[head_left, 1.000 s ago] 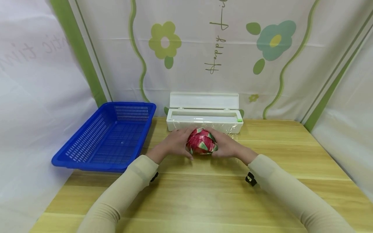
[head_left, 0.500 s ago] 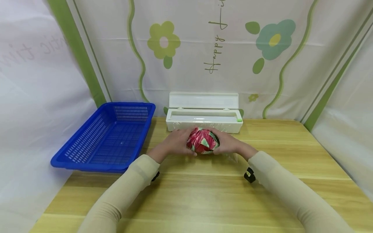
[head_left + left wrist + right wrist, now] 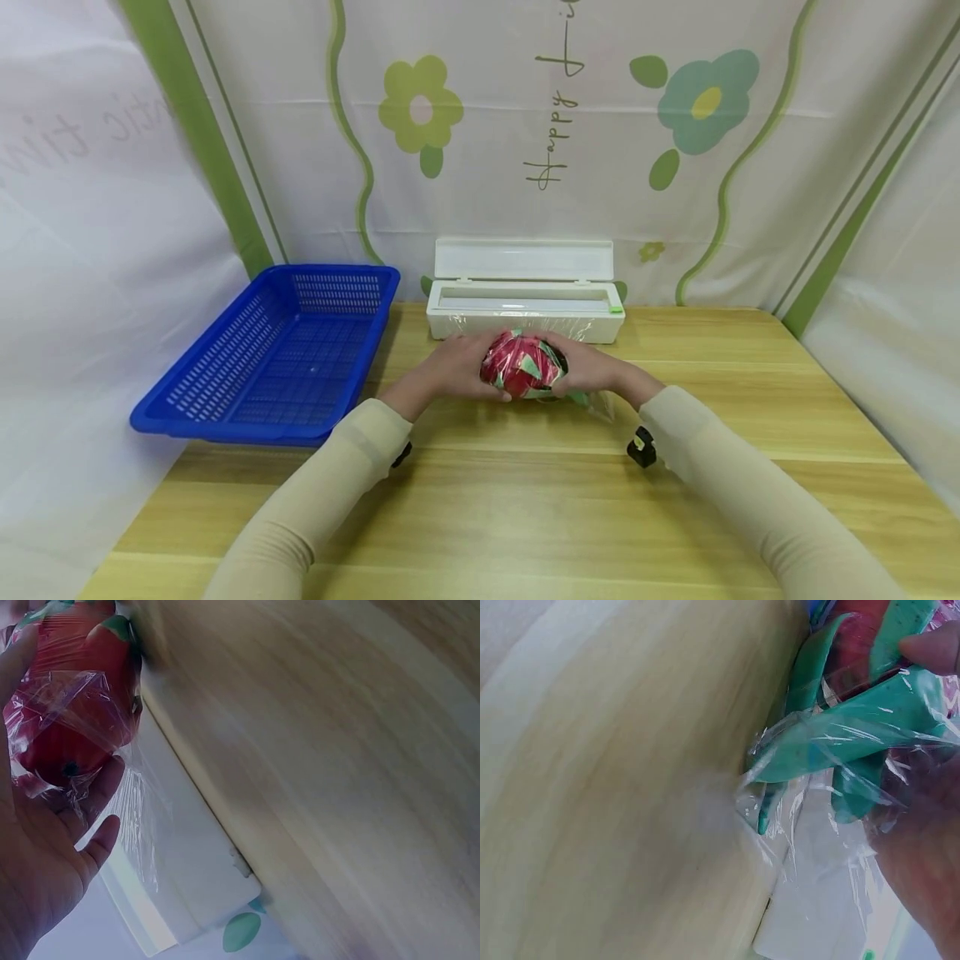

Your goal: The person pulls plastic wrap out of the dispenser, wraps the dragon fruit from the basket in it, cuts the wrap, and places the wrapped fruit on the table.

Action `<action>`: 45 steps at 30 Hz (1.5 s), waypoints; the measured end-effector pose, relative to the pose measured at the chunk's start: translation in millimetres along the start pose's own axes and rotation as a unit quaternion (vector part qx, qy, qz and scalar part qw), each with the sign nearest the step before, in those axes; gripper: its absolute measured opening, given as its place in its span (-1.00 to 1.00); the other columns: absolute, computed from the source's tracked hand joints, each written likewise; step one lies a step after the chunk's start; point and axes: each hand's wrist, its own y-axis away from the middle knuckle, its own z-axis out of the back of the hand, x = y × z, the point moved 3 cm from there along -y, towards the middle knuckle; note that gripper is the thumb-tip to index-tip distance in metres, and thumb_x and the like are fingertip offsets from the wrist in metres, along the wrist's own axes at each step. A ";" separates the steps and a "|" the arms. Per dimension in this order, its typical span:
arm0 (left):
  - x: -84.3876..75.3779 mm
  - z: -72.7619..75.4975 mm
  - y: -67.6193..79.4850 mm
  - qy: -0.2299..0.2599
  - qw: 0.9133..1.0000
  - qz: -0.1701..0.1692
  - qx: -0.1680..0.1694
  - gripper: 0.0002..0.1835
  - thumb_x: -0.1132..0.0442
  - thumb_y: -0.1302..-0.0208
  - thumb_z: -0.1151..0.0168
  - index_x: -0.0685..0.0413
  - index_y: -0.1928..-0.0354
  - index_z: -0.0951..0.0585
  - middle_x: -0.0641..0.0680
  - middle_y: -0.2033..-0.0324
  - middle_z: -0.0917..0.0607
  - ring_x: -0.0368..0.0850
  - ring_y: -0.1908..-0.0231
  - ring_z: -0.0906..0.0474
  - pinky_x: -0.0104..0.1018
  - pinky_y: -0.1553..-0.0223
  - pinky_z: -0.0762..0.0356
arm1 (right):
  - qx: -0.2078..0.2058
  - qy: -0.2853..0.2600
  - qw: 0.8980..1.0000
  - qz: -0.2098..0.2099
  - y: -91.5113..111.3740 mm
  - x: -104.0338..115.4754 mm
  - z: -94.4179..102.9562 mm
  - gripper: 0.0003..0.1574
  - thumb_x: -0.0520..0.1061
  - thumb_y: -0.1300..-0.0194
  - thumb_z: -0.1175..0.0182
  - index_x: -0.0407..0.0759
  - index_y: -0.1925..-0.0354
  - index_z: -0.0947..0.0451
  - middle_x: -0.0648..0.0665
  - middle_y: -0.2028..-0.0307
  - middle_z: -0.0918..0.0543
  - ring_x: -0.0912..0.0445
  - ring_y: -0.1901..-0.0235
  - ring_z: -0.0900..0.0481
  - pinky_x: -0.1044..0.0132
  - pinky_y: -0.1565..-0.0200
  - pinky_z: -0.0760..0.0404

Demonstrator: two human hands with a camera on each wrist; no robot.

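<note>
A red dragon fruit [image 3: 521, 364] with green scales is held between both hands, low over the table in front of the white cling film box. Shiny cling film covers it. My left hand [image 3: 459, 368] grips the left side, its fingers curved round the fruit's red end [image 3: 75, 712] in the left wrist view. My right hand [image 3: 591, 367] holds the right side, where long green scales [image 3: 855, 735] stick out under the film. A loose flap of cling film [image 3: 602, 406] hangs below the right hand. More film [image 3: 139, 825] stretches toward the box beside the left fingers.
Just behind the hands stands the white cling film box [image 3: 525, 327], its lid [image 3: 525, 260] raised and a green slider [image 3: 616, 310] at its right end. A blue plastic basket [image 3: 367, 350] sits on the left of the wooden table [image 3: 510, 508]. Printed curtains enclose the back and sides.
The dragon fruit has turned in the hands, its scales showing differently and more film across its front. A flap of film and green scale tips now show below the right hand.
</note>
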 end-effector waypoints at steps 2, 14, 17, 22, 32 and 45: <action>-0.1 -0.7 -0.4 0.007 1.000 0.005 0.002 0.20 -0.41 0.11 -0.39 -0.01 -0.49 -0.09 0.03 -0.31 -0.41 -0.06 -0.25 -0.37 -0.01 -0.26 -0.22 | 0.003 -0.007 1.000 0.003 0.0 -1.5 0.0 0.27 -0.34 0.19 -0.36 0.04 -0.48 -0.06 -0.15 -0.26 -0.34 -0.07 -0.14 -0.42 0.03 -0.12 -0.47; -1.6 -6.2 -5.6 0.013 1.000 0.020 -0.006 0.22 -0.42 0.08 -0.36 0.03 -0.51 -0.04 0.03 -0.32 -0.40 -0.03 -0.22 -0.39 -0.04 -0.23 -0.24 | -0.011 0.048 0.999 -0.013 3.8 -0.9 1.6 0.30 -0.26 0.10 -0.26 0.04 -0.54 0.13 -0.21 -0.32 -0.27 -0.07 -0.10 -0.43 0.03 -0.07 -0.48; -2.1 -6.4 -6.2 0.013 0.999 0.028 -0.007 0.21 -0.41 0.06 -0.35 0.02 -0.52 -0.03 0.04 -0.33 -0.39 -0.03 -0.23 -0.38 -0.03 -0.24 -0.23 | -0.018 0.072 0.997 -0.024 4.0 0.1 3.5 0.31 -0.25 0.09 -0.28 0.00 -0.55 0.15 -0.24 -0.34 -0.26 -0.09 -0.10 -0.43 -0.01 -0.07 -0.48; -3.5 -5.2 -8.1 0.012 0.999 0.040 -0.011 0.18 -0.41 0.03 -0.33 0.00 -0.51 -0.04 0.04 -0.34 -0.38 -0.02 -0.25 -0.36 -0.02 -0.24 -0.22 | -0.030 0.107 0.993 -0.037 6.6 2.1 8.6 0.29 -0.24 0.07 -0.31 -0.03 -0.54 0.11 -0.26 -0.34 -0.29 -0.12 -0.13 -0.41 -0.09 -0.10 -0.43; -0.4 -6.0 -12.4 0.022 0.998 0.056 -0.016 0.14 -0.39 0.02 -0.34 -0.08 -0.51 -0.06 0.03 -0.32 -0.38 0.00 -0.25 -0.36 0.02 -0.23 -0.25 | -0.036 0.124 0.991 -0.034 7.1 2.6 12.0 0.24 -0.26 0.06 -0.33 -0.08 -0.52 0.04 -0.27 -0.33 -0.31 -0.17 -0.20 -0.36 -0.15 -0.15 -0.37; -1.1 -5.0 -12.9 0.021 0.998 0.055 -0.002 0.22 -0.43 0.10 -0.37 -0.06 -0.52 -0.03 0.04 -0.35 -0.34 0.01 -0.28 -0.31 0.03 -0.26 -0.19 | -0.030 0.136 0.990 -0.031 12.0 7.2 13.2 0.23 -0.25 0.02 -0.38 -0.03 -0.52 0.01 -0.25 -0.34 -0.31 -0.18 -0.21 -0.36 -0.17 -0.15 -0.37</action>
